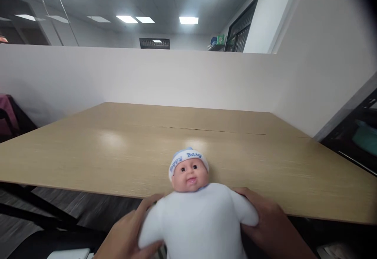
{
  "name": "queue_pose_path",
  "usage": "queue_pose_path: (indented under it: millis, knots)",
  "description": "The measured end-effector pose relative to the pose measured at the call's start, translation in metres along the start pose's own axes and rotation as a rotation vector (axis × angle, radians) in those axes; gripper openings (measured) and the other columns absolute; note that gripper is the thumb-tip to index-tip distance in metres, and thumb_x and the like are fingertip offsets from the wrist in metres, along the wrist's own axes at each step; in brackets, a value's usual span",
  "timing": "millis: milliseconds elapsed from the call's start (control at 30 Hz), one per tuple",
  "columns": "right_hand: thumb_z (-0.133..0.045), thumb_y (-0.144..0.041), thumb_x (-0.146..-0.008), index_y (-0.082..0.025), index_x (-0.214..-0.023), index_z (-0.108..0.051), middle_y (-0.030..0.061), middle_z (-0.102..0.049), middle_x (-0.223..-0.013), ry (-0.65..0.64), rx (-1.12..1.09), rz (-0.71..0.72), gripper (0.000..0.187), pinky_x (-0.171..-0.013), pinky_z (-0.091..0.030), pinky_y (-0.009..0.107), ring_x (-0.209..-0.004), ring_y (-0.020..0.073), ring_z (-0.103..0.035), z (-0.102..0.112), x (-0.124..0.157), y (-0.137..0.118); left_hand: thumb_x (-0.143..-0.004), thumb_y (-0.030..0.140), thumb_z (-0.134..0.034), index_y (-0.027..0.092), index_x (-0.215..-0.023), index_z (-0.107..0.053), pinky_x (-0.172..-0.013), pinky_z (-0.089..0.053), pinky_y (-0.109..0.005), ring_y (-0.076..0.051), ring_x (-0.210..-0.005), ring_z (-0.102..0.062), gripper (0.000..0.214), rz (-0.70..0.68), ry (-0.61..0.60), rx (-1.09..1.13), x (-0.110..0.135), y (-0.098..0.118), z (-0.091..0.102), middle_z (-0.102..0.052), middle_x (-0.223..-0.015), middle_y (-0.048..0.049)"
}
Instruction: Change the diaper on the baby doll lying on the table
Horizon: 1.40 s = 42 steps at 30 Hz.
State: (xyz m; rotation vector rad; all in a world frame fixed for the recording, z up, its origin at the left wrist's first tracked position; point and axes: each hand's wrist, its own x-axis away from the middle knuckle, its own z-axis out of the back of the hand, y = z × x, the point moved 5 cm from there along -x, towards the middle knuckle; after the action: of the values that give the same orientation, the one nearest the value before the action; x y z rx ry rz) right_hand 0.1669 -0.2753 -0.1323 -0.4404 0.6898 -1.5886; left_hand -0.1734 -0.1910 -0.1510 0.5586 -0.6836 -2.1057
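A baby doll (203, 219) with a plump white body faces me at the front edge of the table, its lower part cut off by the bottom of the view. On its head is a white and blue cap (188, 156) with blue lettering. My left hand (129, 227) is closed around the doll's arm on the left side. Around the arm on the right side, my right hand (262, 215) is closed too, its fingers partly hidden. The doll's head is in front of the tabletop.
The wooden table (132, 153) spreads out ahead, with a white partition (176, 78) behind it. A dark shelf (359, 129) stands at the right. Black table legs (35, 208) show below left, near a white object (69, 253). A pink and black chair (8, 113) is at far left.
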Motion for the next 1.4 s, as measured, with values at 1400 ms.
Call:
queue_pose_path:
  millis: [1400]
  knots:
    - [-0.056, -0.052, -0.096, -0.027, -0.102, -0.068, 0.0038, -0.076, -0.102, -0.001, 0.199, 0.153, 0.028, -0.077, -0.053, 0.037, -0.090, 0.0268, -0.069, 0.021, -0.160, 0.121, -0.091, 0.069, -0.060, 0.022, -0.112, -0.064, -0.079, -0.048, -0.035, -0.026, -0.093, -0.066, 0.051, -0.283, -0.040, -0.255, -0.232, -0.072, 0.015, -0.071, -0.103, -0.0062]
